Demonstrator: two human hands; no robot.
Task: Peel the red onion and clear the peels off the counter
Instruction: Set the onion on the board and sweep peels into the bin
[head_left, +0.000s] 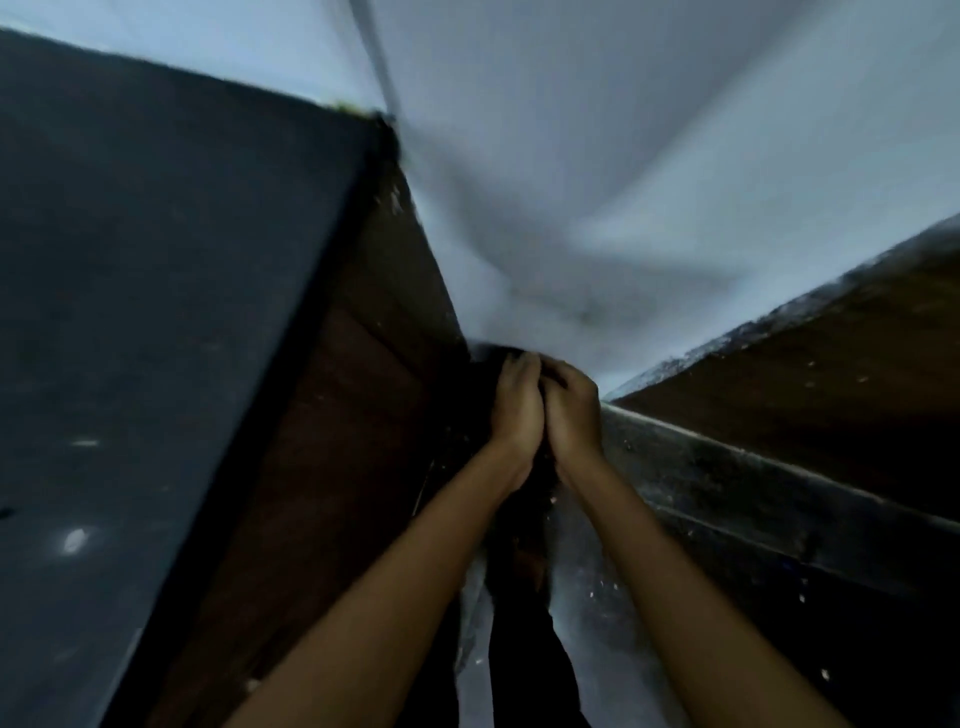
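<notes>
Fingers (519, 366) of left hand (517, 410) and right hand (571, 410) curled, cupped together, touching; contents hidden, can't tell; frame pretty blurry; onion and peels not visible; dark table (156, 312) at left.

Both forearms bare up to the frame edge, no sleeves in shot. Left hand (517, 410) and right hand (571, 415): no gloves, no rings, no watch or wristband visible. Fingers (519, 366) too blurred and dim to make out nails or marks. Dark clothing on the lower body (530, 670), likely trousers; frame too murky to tell more.
</notes>
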